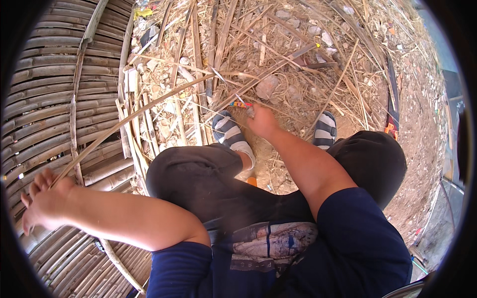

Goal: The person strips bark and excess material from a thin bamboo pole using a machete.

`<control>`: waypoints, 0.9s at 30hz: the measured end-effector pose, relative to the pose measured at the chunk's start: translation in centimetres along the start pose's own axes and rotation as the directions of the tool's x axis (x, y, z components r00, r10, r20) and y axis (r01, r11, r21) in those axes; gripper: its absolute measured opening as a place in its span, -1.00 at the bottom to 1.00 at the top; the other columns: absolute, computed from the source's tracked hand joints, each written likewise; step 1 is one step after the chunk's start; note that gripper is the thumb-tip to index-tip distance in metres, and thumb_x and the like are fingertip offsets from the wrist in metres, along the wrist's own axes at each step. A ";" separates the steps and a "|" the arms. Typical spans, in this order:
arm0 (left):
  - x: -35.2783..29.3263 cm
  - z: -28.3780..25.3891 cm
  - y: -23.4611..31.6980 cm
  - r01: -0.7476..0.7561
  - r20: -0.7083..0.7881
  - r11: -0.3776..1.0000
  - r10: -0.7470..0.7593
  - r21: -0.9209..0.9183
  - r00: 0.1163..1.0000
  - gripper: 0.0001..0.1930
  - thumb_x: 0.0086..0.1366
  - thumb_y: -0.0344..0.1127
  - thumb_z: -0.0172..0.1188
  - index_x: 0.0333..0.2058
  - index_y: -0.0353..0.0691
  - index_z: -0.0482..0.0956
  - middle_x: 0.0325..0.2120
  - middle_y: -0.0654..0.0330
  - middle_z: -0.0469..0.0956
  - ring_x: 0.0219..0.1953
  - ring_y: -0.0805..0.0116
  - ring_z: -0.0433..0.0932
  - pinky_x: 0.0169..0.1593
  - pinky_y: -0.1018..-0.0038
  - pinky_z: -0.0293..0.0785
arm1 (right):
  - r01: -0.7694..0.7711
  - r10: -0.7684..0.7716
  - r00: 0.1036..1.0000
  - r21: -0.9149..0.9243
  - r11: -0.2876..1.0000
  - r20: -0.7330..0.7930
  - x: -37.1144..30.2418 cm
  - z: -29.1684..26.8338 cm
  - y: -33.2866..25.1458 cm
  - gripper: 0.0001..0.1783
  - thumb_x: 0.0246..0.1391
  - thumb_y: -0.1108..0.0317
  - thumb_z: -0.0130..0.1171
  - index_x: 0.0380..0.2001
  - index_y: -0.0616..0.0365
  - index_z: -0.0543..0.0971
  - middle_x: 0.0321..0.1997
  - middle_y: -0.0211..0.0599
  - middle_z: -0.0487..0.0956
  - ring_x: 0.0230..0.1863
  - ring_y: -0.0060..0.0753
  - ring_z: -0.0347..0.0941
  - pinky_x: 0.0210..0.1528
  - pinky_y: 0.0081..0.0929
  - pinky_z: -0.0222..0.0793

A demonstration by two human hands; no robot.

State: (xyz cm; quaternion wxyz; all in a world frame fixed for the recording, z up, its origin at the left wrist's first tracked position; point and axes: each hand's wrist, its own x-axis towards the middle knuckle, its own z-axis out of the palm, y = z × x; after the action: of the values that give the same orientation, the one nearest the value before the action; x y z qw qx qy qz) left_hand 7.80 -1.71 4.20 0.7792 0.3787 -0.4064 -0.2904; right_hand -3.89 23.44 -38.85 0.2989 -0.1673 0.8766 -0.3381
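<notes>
A long, thin bamboo strip (134,115) runs slantwise from my left hand to the ground litter in front of me. My left hand (47,198) is out at the far left, fingers curled loosely around the strip's near end. In front of my shin, my right hand (262,120) is closed on what looks like a knife (240,101) with a thin metal blade and a multicoloured band by the grip. The blade points up and left, toward the far part of the strip. Whether blade and strip touch, I cannot tell.
A slatted bamboo panel (47,104) fills the left side. Loose bamboo strips (196,64), straw and stones (267,87) litter the ground ahead. My sandalled feet (231,130) stand apart below my bent knees. An orange-and-dark tool (390,129) lies at the right.
</notes>
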 end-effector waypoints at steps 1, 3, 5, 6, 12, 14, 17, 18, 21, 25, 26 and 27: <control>0.0 -0.4 0.8 -0.029 0.012 1.000 0.029 0.010 1.000 -0.16 0.49 0.37 -0.54 -0.16 -0.38 0.46 -0.64 0.19 0.21 -0.64 0.34 0.09 -0.59 0.37 0.12 | 0.027 -0.027 1.000 0.008 1.000 0.000 -0.2 0.2 0.0 -0.58 0.04 0.23 0.26 -0.09 0.27 0.52 -0.17 0.21 0.64 -0.08 0.26 0.58 -0.01 0.04 0.50; 0.8 -0.9 1.0 -0.039 0.018 0.999 0.039 -0.002 0.999 -0.18 0.50 0.35 -0.46 -0.23 -0.38 0.49 -0.64 0.21 0.20 -0.63 0.34 0.10 -0.58 0.39 0.14 | 0.049 -0.049 0.998 0.002 0.999 0.045 -0.6 0.4 -0.3 -0.57 0.02 0.24 0.26 -0.09 0.28 0.52 -0.18 0.20 0.64 -0.08 0.25 0.58 -0.01 0.03 0.50; 0.9 -0.7 0.3 -0.050 0.025 0.998 0.049 0.040 0.998 -0.18 0.50 0.36 -0.43 -0.19 -0.39 0.50 -0.60 0.13 0.28 -0.62 0.31 0.16 -0.55 0.36 0.25 | 0.040 -0.036 0.990 -0.027 0.999 0.135 -0.9 0.3 -1.0 -0.56 0.01 0.24 0.26 -0.08 0.28 0.53 -0.17 0.20 0.64 -0.07 0.25 0.58 0.00 0.01 0.51; 0.9 -0.6 -0.6 -0.055 0.046 0.996 0.052 0.070 0.998 -0.18 0.50 0.37 -0.42 -0.15 -0.40 0.50 -0.57 0.06 0.35 -0.61 0.28 0.21 -0.53 0.32 0.35 | 0.039 -0.034 0.990 -0.032 0.999 0.139 -0.9 0.6 -0.8 -0.55 0.01 0.24 0.26 -0.07 0.29 0.52 -0.16 0.21 0.64 -0.07 0.25 0.58 0.00 0.01 0.50; 1.7 -0.7 -2.9 -0.035 0.016 0.993 0.033 0.114 0.999 -0.18 0.50 0.36 -0.43 -0.09 -0.40 0.48 -0.42 -0.02 0.46 -0.59 0.27 0.29 -0.52 0.35 0.41 | 0.122 -0.120 0.986 -0.010 0.993 0.114 -1.1 1.2 -1.0 -0.46 0.02 0.24 0.27 0.06 0.27 0.49 -0.14 0.21 0.65 -0.04 0.25 0.58 0.03 0.00 0.51; 1.9 -0.9 -3.4 -0.031 0.024 0.992 0.029 0.120 0.999 -0.17 0.50 0.37 -0.43 -0.08 -0.41 0.48 -0.35 -0.05 0.48 -0.58 0.26 0.30 -0.53 0.34 0.40 | 0.186 -0.182 0.974 -0.016 0.983 0.132 -1.3 0.9 -2.2 -0.39 0.05 0.24 0.25 0.17 0.22 0.46 -0.11 0.15 0.66 0.01 0.21 0.58 0.07 -0.02 0.50; 3.0 -0.9 -4.1 0.066 0.011 0.991 -0.068 0.117 0.998 -0.16 0.49 0.38 -0.41 -0.07 -0.42 0.49 -0.32 -0.07 0.48 -0.57 0.25 0.32 -0.52 0.35 0.39 | 0.212 -0.201 0.966 -0.055 0.976 0.159 -1.8 0.1 -4.2 -0.41 0.05 0.25 0.26 0.17 0.20 0.47 -0.13 0.12 0.66 -0.01 0.21 0.58 0.06 0.00 0.50; 2.6 -0.7 -4.0 0.074 0.004 0.992 -0.074 0.106 0.997 -0.16 0.49 0.38 -0.41 -0.07 -0.42 0.50 -0.33 -0.06 0.48 -0.57 0.25 0.33 -0.53 0.36 0.37 | 0.200 -0.195 0.973 -0.032 0.979 0.126 -1.8 0.2 -3.6 -0.44 0.04 0.25 0.27 0.11 0.24 0.47 -0.18 0.16 0.65 -0.07 0.24 0.58 -0.01 0.02 0.50; 1.5 -0.4 -3.4 0.077 -0.021 0.995 -0.075 0.064 0.997 -0.15 0.48 0.39 -0.40 -0.09 -0.41 0.50 -0.36 -0.03 0.47 -0.57 0.24 0.31 -0.55 0.34 0.32 | 0.172 -0.172 0.985 0.022 0.985 -0.004 -1.5 1.1 -0.9 -0.50 0.00 0.26 0.30 -0.02 0.31 0.48 -0.30 0.23 0.62 -0.20 0.31 0.58 -0.16 0.06 0.49; 1.3 -0.1 -3.4 0.089 -0.020 0.996 -0.090 -0.011 0.996 -0.19 0.48 0.41 -0.46 -0.25 -0.32 0.45 -0.61 0.19 0.24 -0.64 0.33 0.08 -0.56 0.40 0.13 | 0.107 -0.098 0.978 0.038 0.994 -0.185 -0.9 0.6 1.1 -0.54 0.00 0.28 0.31 -0.06 0.30 0.49 -0.40 0.21 0.61 -0.28 0.30 0.59 -0.23 0.04 0.48; 1.3 0.0 -4.1 0.112 0.030 0.993 -0.112 -0.023 0.993 -0.19 0.48 0.41 -0.47 -0.24 -0.32 0.44 -0.61 0.20 0.22 -0.63 0.34 0.07 -0.57 0.39 0.11 | 0.092 -0.081 0.975 0.044 0.995 -0.206 -0.7 0.2 1.2 -0.55 0.00 0.28 0.32 -0.07 0.30 0.50 -0.42 0.20 0.61 -0.30 0.30 0.59 -0.24 0.03 0.48; 1.3 0.1 -4.9 0.135 0.080 0.990 -0.132 -0.038 0.988 -0.19 0.48 0.42 -0.48 -0.22 -0.33 0.43 -0.62 0.21 0.20 -0.63 0.34 0.05 -0.57 0.39 0.10 | 0.059 -0.044 0.976 0.067 0.996 -0.212 -0.6 -0.4 0.9 -0.56 0.02 0.28 0.32 -0.07 0.30 0.50 -0.37 0.22 0.62 -0.26 0.31 0.59 -0.20 0.05 0.49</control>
State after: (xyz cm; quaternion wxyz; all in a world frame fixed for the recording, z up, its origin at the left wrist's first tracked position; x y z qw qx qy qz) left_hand 7.63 -5.38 0.71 0.7496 0.3767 -0.4037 -0.3649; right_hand -3.78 24.53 -39.04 0.2015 -0.1421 0.8858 -0.3933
